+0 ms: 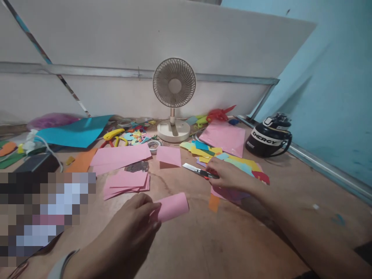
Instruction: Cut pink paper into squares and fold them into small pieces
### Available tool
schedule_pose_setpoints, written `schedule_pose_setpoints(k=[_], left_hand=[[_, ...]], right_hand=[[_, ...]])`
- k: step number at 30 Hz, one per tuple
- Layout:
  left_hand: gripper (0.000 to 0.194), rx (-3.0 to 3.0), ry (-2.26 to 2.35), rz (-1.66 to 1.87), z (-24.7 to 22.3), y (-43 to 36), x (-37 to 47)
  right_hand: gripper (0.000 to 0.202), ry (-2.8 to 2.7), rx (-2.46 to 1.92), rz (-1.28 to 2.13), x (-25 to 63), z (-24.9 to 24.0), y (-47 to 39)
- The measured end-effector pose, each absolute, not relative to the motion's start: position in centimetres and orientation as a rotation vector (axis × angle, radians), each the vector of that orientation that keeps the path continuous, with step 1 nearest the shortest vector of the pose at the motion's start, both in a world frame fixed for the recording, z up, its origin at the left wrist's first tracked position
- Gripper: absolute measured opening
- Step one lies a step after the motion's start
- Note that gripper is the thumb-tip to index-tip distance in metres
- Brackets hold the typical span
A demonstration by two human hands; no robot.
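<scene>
A pink paper tube [173, 207] lies in my left hand [139, 215], its thumb and fingers closed round the tube's left end. To the right, my right hand [222, 172] has its fingers closed on a cutter knife [197, 170], whose blade points left. The knife is just in front of colored paper scraps [213, 152]. Near my left hand is a stack of pink paper pieces [126, 184]. A folded pink piece [168, 155] stands left of the blade, and an orange strip [214, 203] lies below my right hand.
A white fan [174, 83] stands at the back. A black jug [269, 135] is at the right. Large pink sheets [122, 158], yellow-handled scissors [114, 134], a blue sheet [77, 131] and a pink packet [223, 138] lie around. A pixelated area covers the lower left.
</scene>
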State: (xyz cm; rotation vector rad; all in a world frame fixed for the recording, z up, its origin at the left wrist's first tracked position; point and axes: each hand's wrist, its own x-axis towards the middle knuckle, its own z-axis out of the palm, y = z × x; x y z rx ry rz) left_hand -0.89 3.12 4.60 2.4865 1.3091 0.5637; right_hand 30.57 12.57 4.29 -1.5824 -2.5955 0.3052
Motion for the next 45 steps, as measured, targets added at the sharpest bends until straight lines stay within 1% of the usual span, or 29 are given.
schedule_pose_setpoints(k=[3,8,11,15,21,27,30,33,36,39,40,42,45], left_hand=[[0.016,2.445,1.301,0.58,3.6,3.1,-1.2],[0.017,2.387,1.283,0.612,2.5,3.1,-1.7],[0.016,2.388,1.302,0.62,2.6,3.0,-1.6],[0.013,2.419,1.317,0.633,2.8,2.8,-1.4],[0.013,2.458,1.327,0.668,2.1,2.8,-1.6],[0.026,2.493,1.464,0.524,2.2,2.3,-1.5],[0.021,2.68,1.33,0.557,2.0,2.8,-1.6],[0.042,2.947,0.961,0.542,1.1,3.7,-2.1],[0.059,3.022,0.74,0.4,0.3,4.1,-2.7],[0.087,3.016,0.723,0.281,0.1,4.0,-3.0],[0.094,3.011,0.746,0.257,0.2,3.9,-3.0],[0.1,3.023,0.79,0.225,0.5,3.6,-3.0],[0.104,3.039,0.881,0.24,0.6,2.9,-2.9]], right_hand=[[0.018,-2.541,-1.63,0.307,30.7,5.2,12.2],[0.017,-2.525,-1.479,0.727,31.6,6.6,12.3],[0.016,-2.597,-1.435,0.883,31.7,6.7,12.3],[0.023,-2.654,-1.43,1.069,31.3,6.6,12.4],[0.024,-2.659,-1.433,1.052,31.1,6.7,12.1],[0.027,-2.66,-1.423,1.077,31.2,6.0,12.0],[0.028,-2.659,-1.348,1.113,31.0,5.6,11.9],[0.031,-2.659,-1.236,1.113,30.4,5.1,11.7],[0.032,-2.664,-1.091,1.08,29.5,4.5,11.2],[0.03,-2.651,-1.015,1.014,28.7,4.2,10.5],[0.029,-2.656,-0.997,0.981,28.5,4.3,10.4],[0.027,-2.681,-0.973,0.942,28.4,4.5,10.1],[0.028,-2.719,-0.98,0.965,28.7,4.8,10.1]])
